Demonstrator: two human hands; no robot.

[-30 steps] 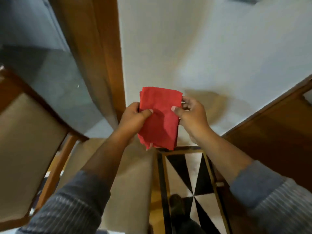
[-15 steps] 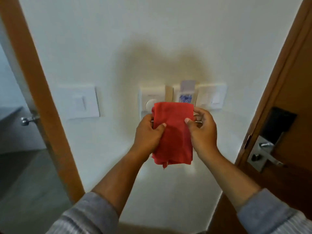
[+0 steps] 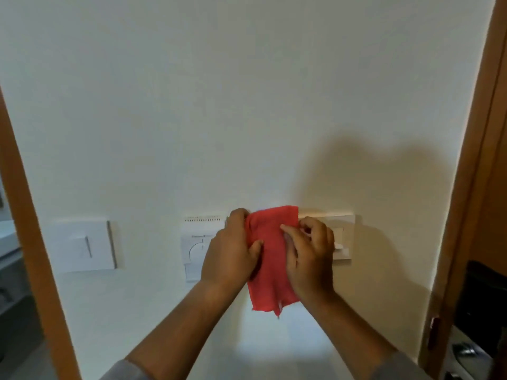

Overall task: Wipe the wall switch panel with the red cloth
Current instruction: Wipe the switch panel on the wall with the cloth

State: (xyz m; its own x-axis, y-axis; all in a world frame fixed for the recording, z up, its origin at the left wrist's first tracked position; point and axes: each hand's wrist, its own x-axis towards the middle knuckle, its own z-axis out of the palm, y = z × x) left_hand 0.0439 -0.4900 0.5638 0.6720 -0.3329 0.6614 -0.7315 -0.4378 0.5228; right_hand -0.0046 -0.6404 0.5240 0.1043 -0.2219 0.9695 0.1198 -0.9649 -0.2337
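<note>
A folded red cloth (image 3: 270,259) hangs upright between both my hands in front of the white wall. My left hand (image 3: 230,252) grips its left edge and my right hand (image 3: 311,259) grips its right edge. Behind them sits a row of white wall plates: a thermostat-like panel with a round dial (image 3: 196,248) on the left and a switch panel (image 3: 343,237) on the right. The cloth and my hands hide the middle of this row. Whether the cloth touches the panel is unclear.
A separate white rocker switch (image 3: 85,246) is mounted further left. A wooden door frame (image 3: 30,242) borders the wall on the left, another wooden frame (image 3: 472,187) on the right, with a dark door lock (image 3: 477,311) at the lower right.
The view has tilted up from the floor to the wall. Both hands have carried the cloth up and closer to the panels, now covering the middle of the row.
</note>
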